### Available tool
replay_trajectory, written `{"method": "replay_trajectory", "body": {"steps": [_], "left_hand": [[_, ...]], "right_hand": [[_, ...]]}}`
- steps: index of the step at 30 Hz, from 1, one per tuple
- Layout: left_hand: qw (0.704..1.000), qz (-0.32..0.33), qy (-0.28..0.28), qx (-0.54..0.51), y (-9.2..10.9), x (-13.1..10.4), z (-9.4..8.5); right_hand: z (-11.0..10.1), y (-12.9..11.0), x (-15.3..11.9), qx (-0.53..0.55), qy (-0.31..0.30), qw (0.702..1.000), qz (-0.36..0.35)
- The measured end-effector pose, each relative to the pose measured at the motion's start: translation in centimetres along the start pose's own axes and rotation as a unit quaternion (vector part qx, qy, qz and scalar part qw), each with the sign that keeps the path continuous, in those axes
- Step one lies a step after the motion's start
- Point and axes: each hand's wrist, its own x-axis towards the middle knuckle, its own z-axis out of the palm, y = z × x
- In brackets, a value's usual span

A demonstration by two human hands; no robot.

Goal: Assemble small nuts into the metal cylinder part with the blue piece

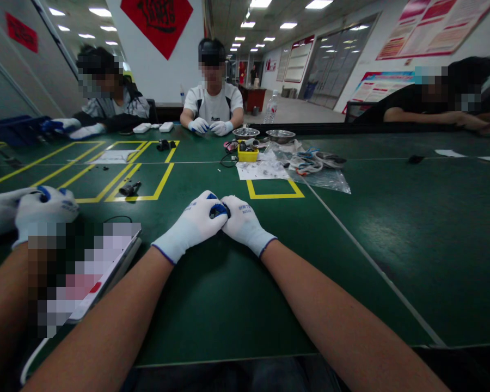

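Pinched between the fingertips of the left hand and right hand, a small dark part sits where the two white gloves meet, over the green tabletop; the fingers cover most of it, so its shape is hard to tell. Green surface runs from the hands to the near edge and spreads widely to the right, crossed by a pale line. On the left, a slim pale device narrows the room beside the left forearm, with a co-worker's gloved hand left of its far end. Beyond the hands, a white sheet overlaps a yellow taped outline, and a clear plastic bag spreads to its right. Far left, a black part lies inside another taped box.
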Motion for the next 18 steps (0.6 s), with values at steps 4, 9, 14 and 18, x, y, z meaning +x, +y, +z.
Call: {"method": "replay_trajectory", "body": {"steps": [4,9,14,18], "left_hand": [[1.0,-0.009,0.003,0.019,0.11,-0.02,0.3],[0.999,-0.005,0.003,0.039,0.42,-0.11,0.44],[0.999,-0.008,-0.007,0.031,0.45,-0.08,0.43],[0.999,-0.006,-0.001,0.035,0.35,-0.07,0.53]], "right_hand": [[0.11,0.14,0.0,-0.004,0.004,1.0,0.001],[-0.08,0.14,-0.05,-0.01,-0.008,1.0,0.016],[-0.14,0.1,-0.06,-0.02,-0.017,1.0,0.014],[-0.34,-0.14,-0.09,-0.021,-0.027,0.999,0.015]]}}
